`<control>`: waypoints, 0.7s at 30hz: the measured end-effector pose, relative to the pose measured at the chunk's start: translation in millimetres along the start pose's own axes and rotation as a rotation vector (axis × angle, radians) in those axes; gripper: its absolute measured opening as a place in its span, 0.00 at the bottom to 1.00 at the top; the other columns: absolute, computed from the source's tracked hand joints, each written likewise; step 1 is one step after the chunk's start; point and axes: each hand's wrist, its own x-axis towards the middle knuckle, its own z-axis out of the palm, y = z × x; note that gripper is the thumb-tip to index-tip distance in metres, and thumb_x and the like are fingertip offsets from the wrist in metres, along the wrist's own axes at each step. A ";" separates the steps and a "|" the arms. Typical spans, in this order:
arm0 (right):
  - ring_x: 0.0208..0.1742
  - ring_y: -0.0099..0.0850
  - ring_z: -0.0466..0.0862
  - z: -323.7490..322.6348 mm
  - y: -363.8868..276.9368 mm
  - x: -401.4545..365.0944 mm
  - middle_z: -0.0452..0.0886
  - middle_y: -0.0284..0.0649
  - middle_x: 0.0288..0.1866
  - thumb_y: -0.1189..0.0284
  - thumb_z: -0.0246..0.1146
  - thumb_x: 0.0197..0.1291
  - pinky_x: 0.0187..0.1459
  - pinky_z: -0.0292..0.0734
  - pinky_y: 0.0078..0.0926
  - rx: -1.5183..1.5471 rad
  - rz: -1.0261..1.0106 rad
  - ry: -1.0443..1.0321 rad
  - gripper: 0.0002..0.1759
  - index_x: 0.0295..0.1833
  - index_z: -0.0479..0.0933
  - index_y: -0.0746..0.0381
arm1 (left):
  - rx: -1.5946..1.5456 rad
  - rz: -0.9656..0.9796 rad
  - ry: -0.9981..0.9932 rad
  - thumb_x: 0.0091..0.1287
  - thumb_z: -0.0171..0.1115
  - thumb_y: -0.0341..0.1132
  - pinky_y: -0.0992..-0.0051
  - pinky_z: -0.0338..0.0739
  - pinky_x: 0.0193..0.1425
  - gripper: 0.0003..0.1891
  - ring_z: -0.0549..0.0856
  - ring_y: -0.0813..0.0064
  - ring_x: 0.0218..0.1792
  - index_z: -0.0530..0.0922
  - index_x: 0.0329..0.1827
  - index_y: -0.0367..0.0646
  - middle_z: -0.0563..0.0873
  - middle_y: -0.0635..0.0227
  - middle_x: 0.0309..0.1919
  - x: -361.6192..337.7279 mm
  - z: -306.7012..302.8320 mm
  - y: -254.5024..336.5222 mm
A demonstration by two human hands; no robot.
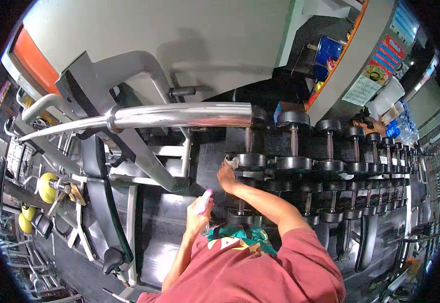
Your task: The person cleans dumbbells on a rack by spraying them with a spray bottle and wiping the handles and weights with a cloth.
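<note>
Your left hand [197, 217] was wrapped around a pink-topped bottle [206, 198], its body mostly hidden by your grip. Your right hand [225, 177] held a crumpled pale cloth [233, 162] at the near end of a black dumbbell [252, 162], fingertips hard to make out; a chrome bar [179, 115] partly covered the dumbbell's far end.

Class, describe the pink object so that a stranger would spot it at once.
Start at the long, shiny metal bar across the upper half of the view. Below its thicker part, find the left hand, seen lower than the right hand. It grips the pink object, whose bright colour sets it apart from the whitish cloth at the right hand.
</note>
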 end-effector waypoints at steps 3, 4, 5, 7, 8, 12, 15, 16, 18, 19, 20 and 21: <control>0.58 0.33 0.72 -38.3 30.9 -37.3 0.80 0.35 0.47 0.67 0.53 0.57 0.67 0.54 0.36 0.083 -0.053 0.058 0.13 0.44 0.81 0.50 | 0.011 0.028 -0.008 0.62 0.59 0.28 0.82 0.70 0.22 0.07 0.75 0.86 0.20 0.80 0.41 0.38 0.83 0.70 0.27 2.1 2.1 5.7; 0.59 0.32 0.72 -37.2 37.1 -46.5 0.79 0.34 0.48 0.66 0.54 0.57 0.67 0.55 0.35 0.128 -0.032 0.251 0.13 0.45 0.80 0.48 | 0.014 0.035 -0.018 0.62 0.60 0.29 0.82 0.70 0.22 0.07 0.75 0.86 0.20 0.80 0.41 0.38 0.83 0.71 0.27 2.5 1.9 7.8; 0.59 0.30 0.71 -35.6 42.9 -56.9 0.78 0.33 0.49 0.66 0.54 0.56 0.67 0.55 0.33 0.172 -0.010 0.442 0.13 0.46 0.79 0.47 | 0.016 0.030 -0.026 0.62 0.60 0.29 0.82 0.70 0.22 0.07 0.75 0.86 0.20 0.80 0.41 0.38 0.83 0.71 0.27 3.5 1.7 8.2; 0.59 0.31 0.72 -37.3 61.8 -77.5 0.77 0.33 0.50 0.68 0.55 0.55 0.66 0.57 0.35 0.348 0.021 0.592 0.13 0.46 0.78 0.49 | -0.009 0.045 -0.068 0.63 0.61 0.30 0.82 0.70 0.22 0.07 0.75 0.87 0.20 0.80 0.41 0.39 0.83 0.72 0.26 5.3 3.4 7.8; 0.59 0.32 0.72 -38.7 72.6 -87.2 0.75 0.32 0.51 0.69 0.57 0.53 0.65 0.60 0.36 0.519 0.051 0.751 0.13 0.46 0.78 0.50 | -0.010 0.041 -0.076 0.63 0.61 0.30 0.82 0.70 0.22 0.07 0.75 0.87 0.20 0.80 0.41 0.39 0.83 0.72 0.26 6.5 3.9 5.4; 0.61 0.37 0.71 -24.1 94.8 -126.3 0.73 0.33 0.57 0.76 0.61 0.49 0.63 0.66 0.37 0.841 0.334 0.977 0.24 0.55 0.74 0.49 | 0.001 0.024 -0.132 0.62 0.60 0.30 0.80 0.72 0.21 0.07 0.78 0.83 0.19 0.78 0.42 0.37 0.83 0.69 0.28 12.6 9.1 -4.3; 0.61 0.43 0.71 1.6 86.9 -131.7 0.72 0.41 0.59 0.80 0.59 0.51 0.63 0.67 0.38 1.063 0.554 1.032 0.25 0.57 0.72 0.56 | -0.008 0.005 -0.147 0.63 0.61 0.30 0.81 0.72 0.23 0.07 0.77 0.85 0.22 0.79 0.40 0.38 0.83 0.71 0.27 12.2 15.6 -4.1; 0.60 0.47 0.72 8.3 82.7 -130.2 0.71 0.47 0.59 0.81 0.56 0.53 0.62 0.68 0.39 1.205 0.678 1.082 0.24 0.59 0.69 0.62 | -0.010 -0.010 -0.146 0.63 0.61 0.31 0.83 0.71 0.26 0.06 0.76 0.88 0.24 0.80 0.39 0.39 0.83 0.73 0.27 11.9 17.0 -3.2; 0.60 0.49 0.72 16.9 76.9 -125.0 0.70 0.49 0.60 0.80 0.54 0.56 0.61 0.68 0.39 1.188 0.745 1.123 0.23 0.60 0.68 0.65 | -0.002 -0.006 -0.169 0.63 0.61 0.30 0.83 0.72 0.28 0.06 0.77 0.87 0.25 0.80 0.40 0.39 0.83 0.72 0.27 11.8 17.6 1.4; 0.60 0.50 0.72 19.1 74.7 -123.0 0.69 0.52 0.61 0.79 0.53 0.59 0.60 0.68 0.39 1.171 0.808 1.161 0.22 0.60 0.66 0.67 | 0.003 -0.004 -0.188 0.62 0.61 0.30 0.83 0.72 0.30 0.06 0.78 0.87 0.27 0.80 0.40 0.39 0.83 0.72 0.27 11.2 17.7 3.9; 0.64 0.50 0.68 20.0 71.6 -118.6 0.66 0.52 0.64 0.81 0.56 0.57 0.62 0.67 0.41 1.252 0.828 1.214 0.26 0.63 0.64 0.64 | 0.001 0.000 -0.187 0.62 0.61 0.30 0.83 0.72 0.30 0.06 0.78 0.87 0.27 0.80 0.40 0.39 0.83 0.72 0.27 10.9 17.4 5.5; 0.64 0.50 0.68 29.1 67.6 -114.2 0.66 0.52 0.64 0.81 0.56 0.57 0.62 0.67 0.41 1.249 0.825 1.217 0.26 0.63 0.64 0.64 | 0.006 -0.005 -0.200 0.62 0.61 0.29 0.82 0.73 0.31 0.06 0.78 0.86 0.28 0.80 0.40 0.38 0.84 0.71 0.28 9.9 16.5 6.5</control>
